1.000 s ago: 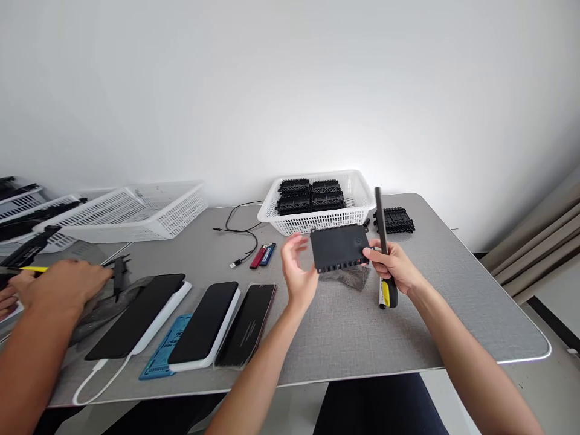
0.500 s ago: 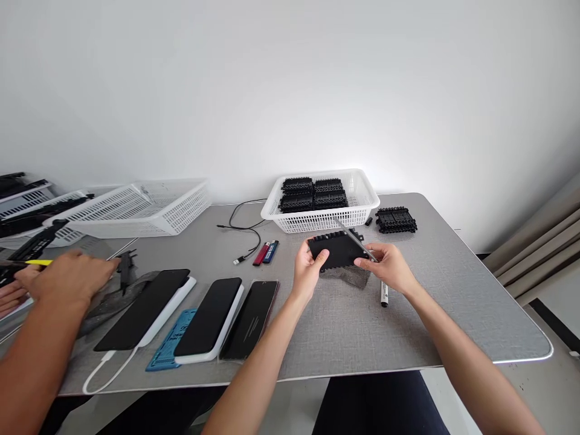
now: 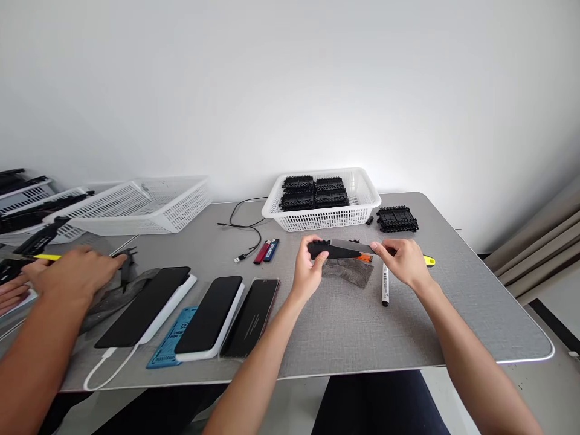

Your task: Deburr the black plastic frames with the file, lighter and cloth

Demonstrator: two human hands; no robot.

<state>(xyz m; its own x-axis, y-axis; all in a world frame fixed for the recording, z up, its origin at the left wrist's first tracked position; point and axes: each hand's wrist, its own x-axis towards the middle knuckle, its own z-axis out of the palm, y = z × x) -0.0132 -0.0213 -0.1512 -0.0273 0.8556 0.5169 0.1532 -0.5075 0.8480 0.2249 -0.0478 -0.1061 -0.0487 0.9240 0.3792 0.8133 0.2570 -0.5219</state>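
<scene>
My left hand (image 3: 310, 266) grips a black toothed plastic part (image 3: 341, 251) by its left end, thumb in front. The part is tipped so that little of its flat face shows. My right hand (image 3: 401, 260) is closed on a flat metal file (image 3: 351, 245), whose blade lies along the part's upper edge. The yellow end of its handle sticks out to the right of the hand. Below the part lie a dark grey crumpled piece (image 3: 351, 272) and an orange item (image 3: 364, 258), partly hidden. A white marker (image 3: 385, 285) lies under my right hand.
A white basket (image 3: 321, 223) holds several black parts; another black part (image 3: 397, 219) lies to its right. Red and blue lighters (image 3: 266, 251), a black cable (image 3: 247, 227) and phones (image 3: 209, 314) lie left. A co-worker's hands (image 3: 75, 272) work at far left near another basket (image 3: 136, 208).
The black part has tilted from showing its flat face to nearly edge-on. The file has swung from a steep slant to almost level across its upper edge, and my right hand has moved slightly right.
</scene>
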